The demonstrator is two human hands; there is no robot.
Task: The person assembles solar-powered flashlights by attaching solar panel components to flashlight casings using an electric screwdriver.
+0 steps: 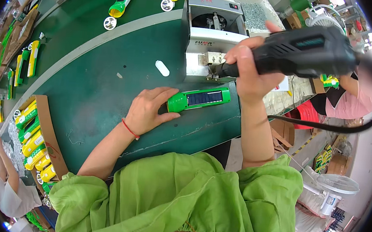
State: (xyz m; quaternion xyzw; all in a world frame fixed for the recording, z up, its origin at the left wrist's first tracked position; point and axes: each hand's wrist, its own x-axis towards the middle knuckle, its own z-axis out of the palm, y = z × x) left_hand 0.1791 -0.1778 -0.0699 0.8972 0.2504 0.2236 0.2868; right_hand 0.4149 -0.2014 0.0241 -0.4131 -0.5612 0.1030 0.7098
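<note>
Holding a black electric screwdriver (304,49) in a full-fist grip, the right hand (249,70) points the tool's tip toward the outlet of a grey screw-feeder machine (211,34) at the far edge of the green table (90,94). The left hand (149,110) lies flat and loosely spread, fingertips pressing the head end of a green flashlight (198,99) with a dark solar panel on its upper face. The flashlight lies on its side on the table, just in front of the feeder and below the right hand.

Points of risk, as judged from this arrangement:
- The flashlight is steadied at one end only. A downward push from the driver near the tail could make the rounded body roll or pivot, letting the bit skid across the solar panel.
- The left fingertips sit close to the flashlight's working face; a slipped bit could strike them.
- The driver's black cable (326,126) trails off the table edge to the right; a snag there could tug the tool off line.
- Whether a screw sits on the bit cannot be told; a poorly seated one could drop onto the table.

A small white oblong part (162,68) lies loose nearby, and a cardboard box of yellow-and-green flashlights (35,140) stands at the left.
</note>
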